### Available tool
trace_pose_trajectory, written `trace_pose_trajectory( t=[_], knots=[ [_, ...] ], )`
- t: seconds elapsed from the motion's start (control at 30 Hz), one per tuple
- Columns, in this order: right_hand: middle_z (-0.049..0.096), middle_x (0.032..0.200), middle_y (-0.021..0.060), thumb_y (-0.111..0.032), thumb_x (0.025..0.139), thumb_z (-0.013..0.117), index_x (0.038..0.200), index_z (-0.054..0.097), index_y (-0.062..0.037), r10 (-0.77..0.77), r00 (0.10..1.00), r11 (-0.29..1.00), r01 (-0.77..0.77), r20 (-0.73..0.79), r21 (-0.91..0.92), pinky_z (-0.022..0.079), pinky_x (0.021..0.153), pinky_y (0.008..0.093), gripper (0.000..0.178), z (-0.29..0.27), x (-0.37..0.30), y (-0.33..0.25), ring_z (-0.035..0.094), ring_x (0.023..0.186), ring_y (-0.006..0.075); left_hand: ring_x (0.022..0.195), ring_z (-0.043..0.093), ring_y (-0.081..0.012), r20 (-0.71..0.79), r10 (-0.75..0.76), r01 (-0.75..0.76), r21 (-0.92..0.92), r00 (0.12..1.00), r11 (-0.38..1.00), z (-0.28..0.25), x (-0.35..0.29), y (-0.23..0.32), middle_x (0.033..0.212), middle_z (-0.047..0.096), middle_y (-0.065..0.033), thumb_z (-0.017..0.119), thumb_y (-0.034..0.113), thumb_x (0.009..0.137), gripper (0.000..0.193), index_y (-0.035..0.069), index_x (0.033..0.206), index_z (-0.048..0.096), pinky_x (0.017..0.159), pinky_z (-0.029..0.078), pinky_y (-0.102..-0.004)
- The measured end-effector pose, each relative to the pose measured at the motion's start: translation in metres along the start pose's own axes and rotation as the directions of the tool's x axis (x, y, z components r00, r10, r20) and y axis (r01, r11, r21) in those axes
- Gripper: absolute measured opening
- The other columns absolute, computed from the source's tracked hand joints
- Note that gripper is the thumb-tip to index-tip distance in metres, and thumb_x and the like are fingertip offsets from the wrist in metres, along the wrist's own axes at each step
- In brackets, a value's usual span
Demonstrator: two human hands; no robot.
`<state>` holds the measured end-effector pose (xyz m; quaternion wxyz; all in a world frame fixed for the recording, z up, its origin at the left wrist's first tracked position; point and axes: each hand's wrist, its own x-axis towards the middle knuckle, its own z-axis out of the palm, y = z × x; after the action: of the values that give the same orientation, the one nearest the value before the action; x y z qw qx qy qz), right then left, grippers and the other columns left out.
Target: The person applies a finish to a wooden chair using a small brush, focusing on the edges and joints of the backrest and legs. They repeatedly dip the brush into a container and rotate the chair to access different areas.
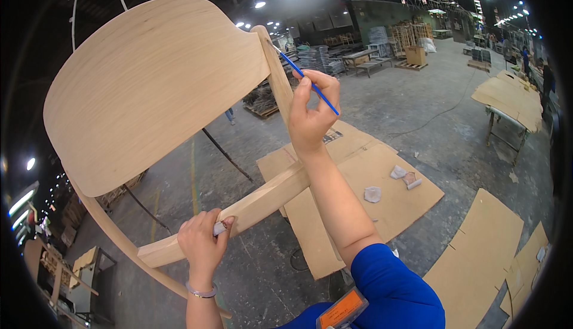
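Note:
A bare wooden chair frame hangs or stands tilted before me, with its wide curved backrest (155, 84) at the upper left. My right hand (316, 105) pinches a slim blue-handled paintbrush (290, 63) between thumb and fingers. The brush tip is at the upper end of the right back post (279, 84), beside the joint with the backrest. Lower down, my left hand (203, 242) is closed over the wooden rail (271, 195). A small whitish rolled piece (219, 228) sticks out between its thumb and fingers; its kind is unclear.
Flattened cardboard (412, 192) lies on the floor below, with several crumpled whitish scraps (372, 194) on it. More cardboard sheets (477, 257) lie at the lower right. A table (510, 99) stands at the right; pallets and a carton (415, 56) are farther back.

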<state>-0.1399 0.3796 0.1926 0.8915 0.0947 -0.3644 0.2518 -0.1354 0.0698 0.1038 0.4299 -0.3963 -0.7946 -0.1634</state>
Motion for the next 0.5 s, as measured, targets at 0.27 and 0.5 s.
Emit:
trace_pose_trajectory(
  t=[0.27, 0.5],
  knots=[
    [0.072, 0.102, 0.0123, 0.006, 0.096, 0.067, 0.109, 0.067, 0.0003, -0.022, 1.0, 1.0, 0.022, 0.014, 0.011, 0.054, 0.081, 0.039, 0.014, 0.0039, -0.0022, 0.0015, 0.067, 0.092, 0.0273, 0.068, 0.062, -0.0319, -0.002, -0.008, 0.007, -0.013, 1.0, 1.0, 0.0033, 0.0004, -0.0038, 0.071, 0.061, -0.0104, 0.081, 0.035, 0.092, 0.03, 0.005, 0.094, 0.077, 0.065, 0.043, -0.0429],
    [0.072, 0.104, 0.0128, 0.005, 0.097, 0.066, 0.109, 0.067, 0.0002, -0.01, 1.0, 1.0, 0.01, 0.019, 0.021, 0.054, 0.081, 0.0387, 0.013, 0.0083, -0.0039, 0.0033, 0.067, 0.092, 0.0272, 0.069, 0.063, -0.0327, -0.012, -0.013, 0.013, -0.005, 1.0, 1.0, 0.0042, 0.0009, -0.006, 0.071, 0.061, -0.011, 0.08, 0.035, 0.091, 0.031, 0.005, 0.094, 0.077, 0.066, 0.044, -0.0437]
  ],
)
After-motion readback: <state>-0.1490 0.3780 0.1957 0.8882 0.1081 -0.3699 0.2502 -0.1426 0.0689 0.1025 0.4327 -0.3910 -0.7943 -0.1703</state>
